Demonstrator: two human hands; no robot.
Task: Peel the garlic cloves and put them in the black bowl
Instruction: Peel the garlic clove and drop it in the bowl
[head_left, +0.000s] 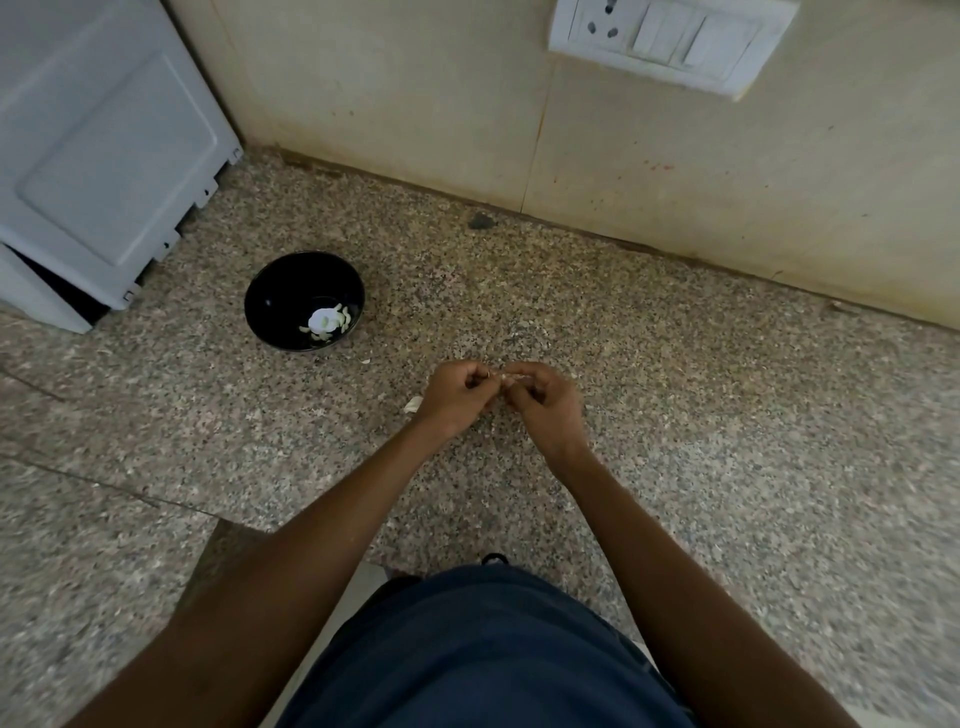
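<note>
Head view: left hand (457, 397) and right hand (540, 400) are meeting right of the black bowl (304, 301), both pinching a small garlic clove (506, 375), likely mid-peel. Peeled cloves (327, 322) are sitting in the bowl. Next: strip skin, carry clove left into bowl. No readable writing anywhere.
</note>
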